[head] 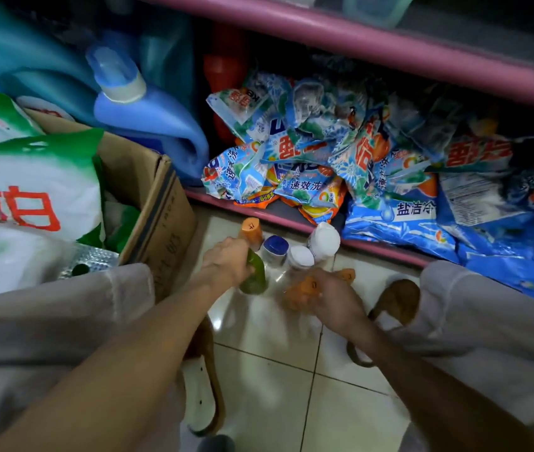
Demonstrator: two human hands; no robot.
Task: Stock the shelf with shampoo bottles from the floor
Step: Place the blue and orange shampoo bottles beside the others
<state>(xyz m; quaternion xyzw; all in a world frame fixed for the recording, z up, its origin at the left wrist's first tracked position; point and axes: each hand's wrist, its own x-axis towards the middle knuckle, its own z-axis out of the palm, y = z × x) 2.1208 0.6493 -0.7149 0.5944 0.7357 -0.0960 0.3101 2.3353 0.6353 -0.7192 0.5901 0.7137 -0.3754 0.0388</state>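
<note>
**Floor stock, bottom shelf – hands on two bottles**

Your left hand (226, 261) grips a green plastic bottle with an orange cap (254, 272), standing upright on the pale tiled floor (275, 386). Your right hand (331, 295) curls round a blurred orange-capped bottle (301, 291). Between them and the pink shelf edge (259, 213) stand a blue-capped bottle (275, 247) and two white-capped bottles (322, 241) – all on the floor. Detergent bags (291, 151) fill the shelf; a cardboard box (158, 203) sits left.
</note>
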